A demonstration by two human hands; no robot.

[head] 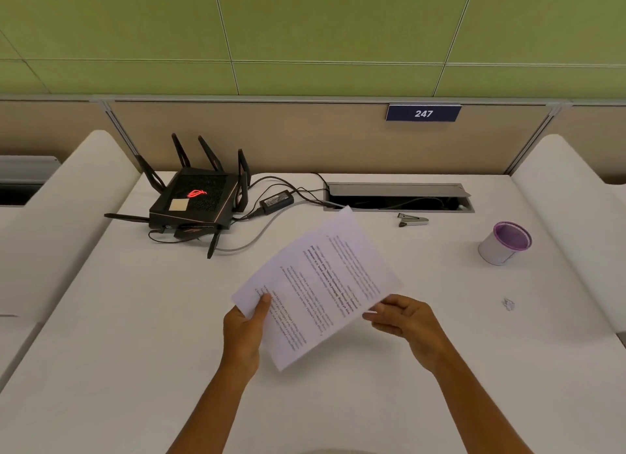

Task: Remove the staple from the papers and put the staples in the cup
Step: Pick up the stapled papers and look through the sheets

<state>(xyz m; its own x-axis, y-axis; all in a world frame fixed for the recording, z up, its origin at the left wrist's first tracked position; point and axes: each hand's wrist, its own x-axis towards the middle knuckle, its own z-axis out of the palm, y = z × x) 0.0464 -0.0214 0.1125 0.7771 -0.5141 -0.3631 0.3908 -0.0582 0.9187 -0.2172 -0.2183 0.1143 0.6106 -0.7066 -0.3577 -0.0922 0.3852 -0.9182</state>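
— How are the fingers being placed?

— On the left hand (244,331), the thumb is being pressed flat on the printed face of the papers (318,284) at their near left corner, with the remaining fingers being hidden beneath the sheets; the corner is thus being pinched between thumb and fingers. On the right hand (408,323), the fingers are being curled together and the near right edge of the papers is being pinched at their tips.

— And where are the papers being held?

— They are being held raised above the white desk (135,318), tilted, with the text being turned away from the viewer; whether a staple is being carried in them cannot be told.

— What is being shown further out?

— A staple remover (414,220) is being left lying beyond the papers, just in front of the open cable tray (399,197); the cup (504,243), white with a purple rim, is being kept well apart to the right; a small crumpled scrap (508,304) is being seen nearer the right edge; a black router (194,199) with its adapter (276,201) is being kept at the far left; a plate marked 247 (423,113) is being displayed on the partition.
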